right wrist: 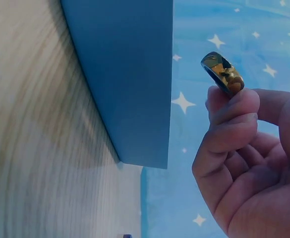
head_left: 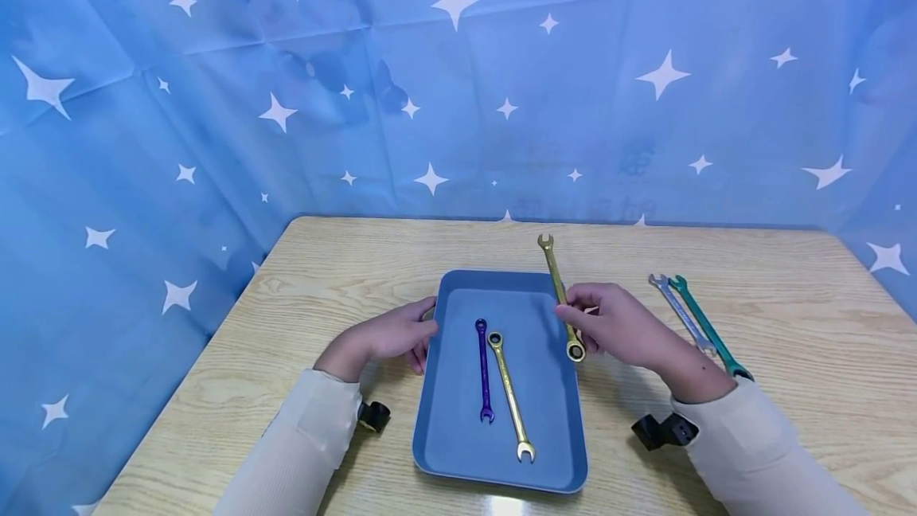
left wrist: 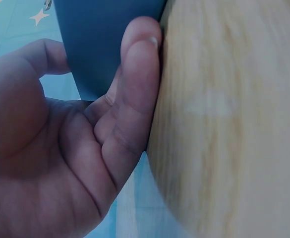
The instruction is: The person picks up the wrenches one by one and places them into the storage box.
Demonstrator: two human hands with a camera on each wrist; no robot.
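My right hand (head_left: 609, 321) pinches a gold combination wrench (head_left: 556, 281) by its shaft over the right rim of a blue tray (head_left: 501, 478). The wrench's open end points to the back and its ring end to the front. In the right wrist view, the ring end (right wrist: 223, 73) shows above the fingertips. My left hand (head_left: 394, 334) holds the tray's left wall, fingers against the outside and thumb at the rim. Inside the tray lie a purple combination wrench (head_left: 484, 373) and another gold combination wrench (head_left: 511, 396), side by side with their open ends toward the front.
On the wooden table (head_left: 344, 261), right of the tray, lie a silver wrench (head_left: 682, 314) and a green wrench (head_left: 705, 325), partly behind the right forearm. A blue curtain with white stars (head_left: 458, 102) hangs behind and along the left.
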